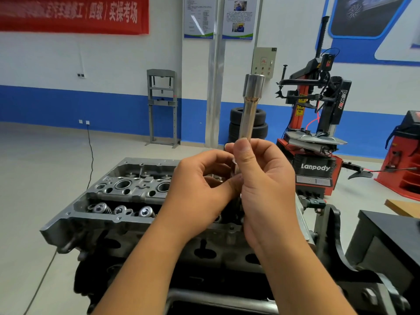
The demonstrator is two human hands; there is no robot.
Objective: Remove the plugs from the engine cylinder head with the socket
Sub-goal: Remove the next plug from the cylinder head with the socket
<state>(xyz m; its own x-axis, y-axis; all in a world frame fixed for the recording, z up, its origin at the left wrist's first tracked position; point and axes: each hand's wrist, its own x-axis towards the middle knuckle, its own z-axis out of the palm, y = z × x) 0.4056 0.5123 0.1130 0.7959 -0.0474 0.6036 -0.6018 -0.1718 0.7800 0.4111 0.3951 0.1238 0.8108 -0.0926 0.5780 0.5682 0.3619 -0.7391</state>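
Both hands hold the socket up above the cylinder head, with the plug work seemingly still ahead.

The right hand (261, 178) is curled around the lower shaft of the long socket (250, 105), thumb pressed along its front, holding it upright with the wide end on top. The left hand (200, 189) has its fingers bent in toward the socket's bottom end, pinching or turning something there that the fingers hide. Below and behind the hands sits the cylinder head (127, 192) on its stand, 2 round wells showing along its middle; whether plugs remain inside them cannot be told. Judging by this, the socket is off the head, so any removal left needs it lowered into a well.
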